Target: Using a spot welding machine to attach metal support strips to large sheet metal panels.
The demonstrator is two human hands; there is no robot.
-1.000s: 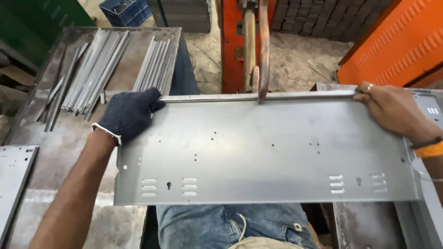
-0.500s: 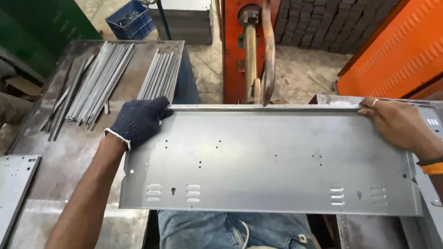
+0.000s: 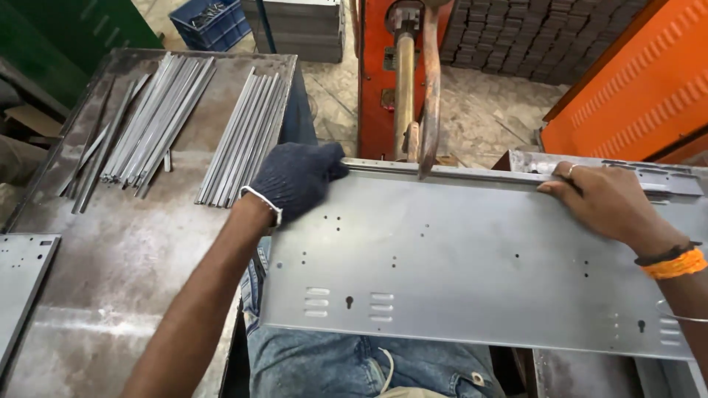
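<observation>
A long grey sheet-metal panel (image 3: 472, 273) with punched holes and slots lies across my lap, its folded far edge under the tip of a copper welding arm (image 3: 430, 96). My left hand (image 3: 295, 179), in a dark knit glove, grips the panel's far left corner. My right hand (image 3: 601, 199), bare with a ring and an orange wristband, presses on the far edge toward the right end. A thin metal strip lies along that far edge beneath the welder tip.
An orange-red spot-welding machine (image 3: 383, 81) stands just behind the panel. Left of me a steel table (image 3: 110, 258) carries bundles of thin metal strips (image 3: 247, 136) and another panel (image 3: 22, 287) at its near-left corner. An orange cabinet (image 3: 634, 88) is at right, a blue crate (image 3: 214, 22) behind.
The panel and both hands have shifted to the right under the welder arm, so the tip now sits nearer the panel's left part. Both hands keep their hold.
</observation>
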